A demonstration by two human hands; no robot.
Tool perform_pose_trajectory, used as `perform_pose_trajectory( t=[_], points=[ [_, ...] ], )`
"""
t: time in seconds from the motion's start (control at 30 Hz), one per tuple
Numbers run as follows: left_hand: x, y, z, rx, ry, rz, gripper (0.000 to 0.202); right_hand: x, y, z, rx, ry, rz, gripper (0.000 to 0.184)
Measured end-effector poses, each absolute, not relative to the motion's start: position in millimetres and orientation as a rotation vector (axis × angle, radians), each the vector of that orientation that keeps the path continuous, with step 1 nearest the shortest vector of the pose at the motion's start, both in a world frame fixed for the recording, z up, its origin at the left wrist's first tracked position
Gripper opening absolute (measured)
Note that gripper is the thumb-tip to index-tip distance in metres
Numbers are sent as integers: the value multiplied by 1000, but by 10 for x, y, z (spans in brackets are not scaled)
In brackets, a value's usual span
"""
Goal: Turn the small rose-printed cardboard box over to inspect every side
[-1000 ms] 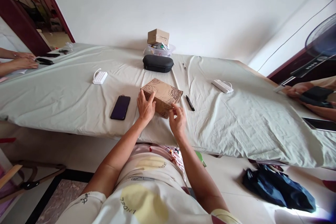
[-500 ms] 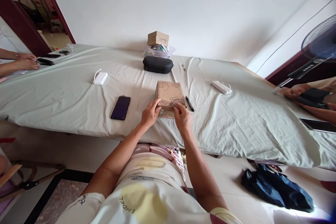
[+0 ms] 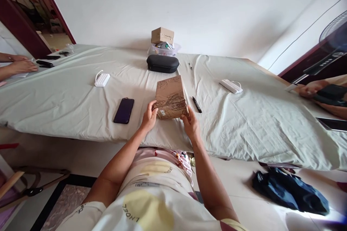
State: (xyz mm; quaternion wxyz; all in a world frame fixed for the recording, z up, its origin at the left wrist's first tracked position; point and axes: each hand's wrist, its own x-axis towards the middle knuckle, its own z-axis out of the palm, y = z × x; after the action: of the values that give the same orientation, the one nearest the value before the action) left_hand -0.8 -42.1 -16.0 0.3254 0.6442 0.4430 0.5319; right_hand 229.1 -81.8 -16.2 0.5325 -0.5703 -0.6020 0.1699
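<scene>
A brown cardboard box (image 3: 170, 95) printed with line drawings is lifted off the table, its near end tilted up toward me. My left hand (image 3: 149, 117) grips its lower left corner, fingers closed around the edge. My right hand (image 3: 191, 124) holds the lower right corner the same way. A black marker (image 3: 196, 104) lies just right of the box and a dark phone (image 3: 124, 110) lies to its left.
The table wears a pale green cloth (image 3: 244, 126). Farther back sit a black zip case (image 3: 162, 63), a tub with a small carton (image 3: 162, 36) on top, and two white gadgets (image 3: 102, 79) (image 3: 230, 86). Other people's hands (image 3: 23, 65) (image 3: 311, 89) rest at both ends.
The box was turned from lying askew to lengthwise, then its near end was raised off the cloth. Both hands moved from its top to its lower corners.
</scene>
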Motion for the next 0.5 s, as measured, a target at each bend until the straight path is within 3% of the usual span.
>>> perform_pose_trajectory(
  t=[0.2, 0.4, 0.5],
  points=[
    [-3, -413, -297, 1844, 1351, 1214, 21, 2165, -765, 259, -1284, -1604, 50, 42],
    [-63, -483, 38, 1762, 1361, 1573, 42, 2028, -649, 430, -1289, -1703, 31, 40],
    [-3, -486, 233, 1977, 1291, 1545, 54, 1996, -624, 341, -1273, -1673, 104, 44]
  ],
)
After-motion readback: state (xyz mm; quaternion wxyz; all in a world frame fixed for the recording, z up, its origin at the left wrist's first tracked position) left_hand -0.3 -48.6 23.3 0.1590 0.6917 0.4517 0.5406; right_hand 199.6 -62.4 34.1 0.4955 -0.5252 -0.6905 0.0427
